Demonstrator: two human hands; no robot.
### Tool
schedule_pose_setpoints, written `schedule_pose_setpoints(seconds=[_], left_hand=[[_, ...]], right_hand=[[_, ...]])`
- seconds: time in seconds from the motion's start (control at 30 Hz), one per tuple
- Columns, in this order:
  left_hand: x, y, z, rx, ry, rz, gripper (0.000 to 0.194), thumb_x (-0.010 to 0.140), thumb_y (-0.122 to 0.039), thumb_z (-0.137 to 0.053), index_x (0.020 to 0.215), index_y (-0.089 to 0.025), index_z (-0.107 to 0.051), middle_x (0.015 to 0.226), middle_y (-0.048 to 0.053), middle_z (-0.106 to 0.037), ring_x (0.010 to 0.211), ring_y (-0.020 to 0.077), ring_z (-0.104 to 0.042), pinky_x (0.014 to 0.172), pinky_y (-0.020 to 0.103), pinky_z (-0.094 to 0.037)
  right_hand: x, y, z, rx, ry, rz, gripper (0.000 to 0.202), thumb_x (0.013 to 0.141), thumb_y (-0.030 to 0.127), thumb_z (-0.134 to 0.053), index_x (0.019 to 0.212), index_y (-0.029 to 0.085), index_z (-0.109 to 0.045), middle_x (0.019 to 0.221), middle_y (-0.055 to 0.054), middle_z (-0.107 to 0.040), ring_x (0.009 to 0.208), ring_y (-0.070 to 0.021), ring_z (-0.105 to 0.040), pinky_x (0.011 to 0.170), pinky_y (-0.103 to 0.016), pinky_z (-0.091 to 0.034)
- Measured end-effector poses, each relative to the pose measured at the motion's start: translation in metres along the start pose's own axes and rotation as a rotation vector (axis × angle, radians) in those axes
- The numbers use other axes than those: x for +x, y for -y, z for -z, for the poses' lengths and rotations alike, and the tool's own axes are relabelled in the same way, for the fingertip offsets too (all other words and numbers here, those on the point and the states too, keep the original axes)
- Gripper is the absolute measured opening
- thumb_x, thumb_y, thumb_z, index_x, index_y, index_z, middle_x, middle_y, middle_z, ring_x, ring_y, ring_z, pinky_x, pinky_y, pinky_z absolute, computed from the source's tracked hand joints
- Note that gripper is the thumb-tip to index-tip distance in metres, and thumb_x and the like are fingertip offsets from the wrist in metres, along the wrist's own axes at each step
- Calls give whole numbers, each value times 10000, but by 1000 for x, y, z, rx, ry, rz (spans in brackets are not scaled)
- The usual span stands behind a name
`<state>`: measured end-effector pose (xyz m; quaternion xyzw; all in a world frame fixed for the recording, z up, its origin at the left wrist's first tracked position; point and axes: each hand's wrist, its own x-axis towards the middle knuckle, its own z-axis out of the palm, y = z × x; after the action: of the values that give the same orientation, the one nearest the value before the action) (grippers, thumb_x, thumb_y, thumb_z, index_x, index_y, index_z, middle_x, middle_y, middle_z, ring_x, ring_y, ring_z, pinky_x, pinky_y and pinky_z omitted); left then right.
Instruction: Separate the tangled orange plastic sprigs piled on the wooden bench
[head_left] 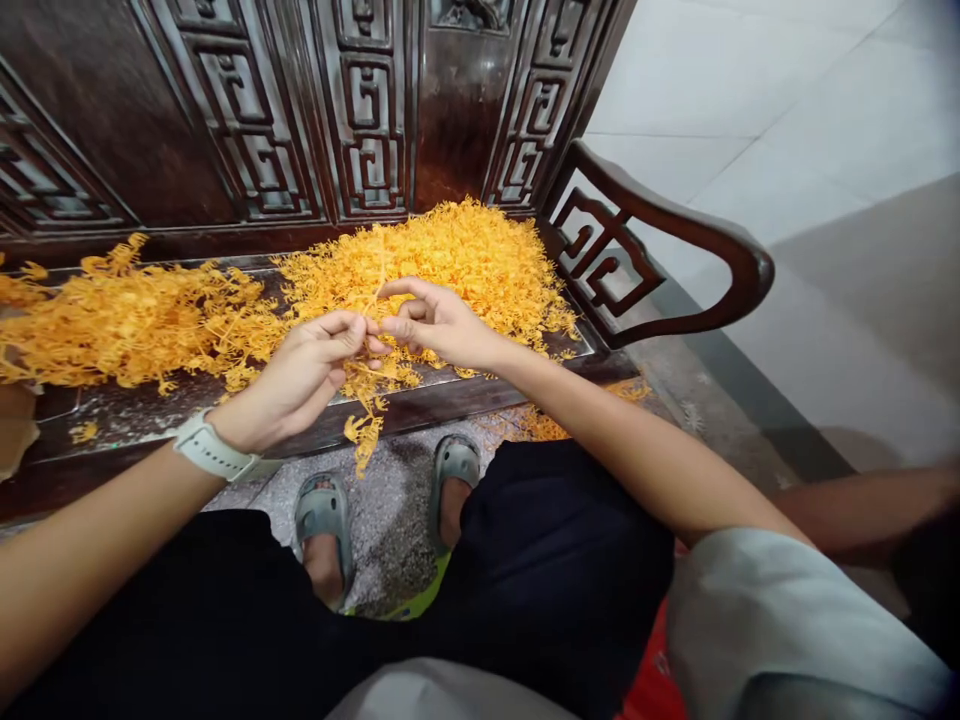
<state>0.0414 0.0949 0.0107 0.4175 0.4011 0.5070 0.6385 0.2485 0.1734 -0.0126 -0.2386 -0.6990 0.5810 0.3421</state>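
Observation:
My left hand (304, 375) and my right hand (431, 322) meet in front of me, both pinching one orange plastic sprig (367, 420) whose lower end dangles over the bench's front edge. A thin stem of it rises between my fingertips. A white watch sits on my left wrist. Behind my hands a big heap of loose orange sprigs (457, 255) lies on the dark wooden bench seat (135, 415). A second heap of longer orange sprigs (127, 320) stretches along the seat to the left.
The carved dark bench has a tall backrest (300, 110) and a curved armrest (660, 260) on the right. My feet in grey sandals (322, 520) rest on the speckled floor below. Orange bits (544, 425) lie on the floor. Another person's arm (862, 505) shows at right.

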Motion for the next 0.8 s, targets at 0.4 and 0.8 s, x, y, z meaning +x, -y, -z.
schedule_pose_setpoints(seconds=[0.4, 0.8], left_hand=[[9, -1, 21, 178, -255, -76, 198, 773, 10, -663, 696, -172, -661, 742, 27, -650, 684, 126, -628, 651, 227, -520], [8, -14, 32, 136, -292, -20, 177, 932, -29, -631, 821, -157, -681, 778, 7, -659, 502, 60, -485, 468, 194, -386]], right_hand=[[-8, 15, -3, 0, 288, 144, 360, 1007, 467, -801, 939, 148, -646, 755, 41, -564, 670, -71, -471, 630, -223, -404], [-7, 34, 9, -77, 262, 42, 361, 1046, 516, -732, 975, 168, -670, 801, -2, -626, 724, -112, -556, 691, -265, -467]])
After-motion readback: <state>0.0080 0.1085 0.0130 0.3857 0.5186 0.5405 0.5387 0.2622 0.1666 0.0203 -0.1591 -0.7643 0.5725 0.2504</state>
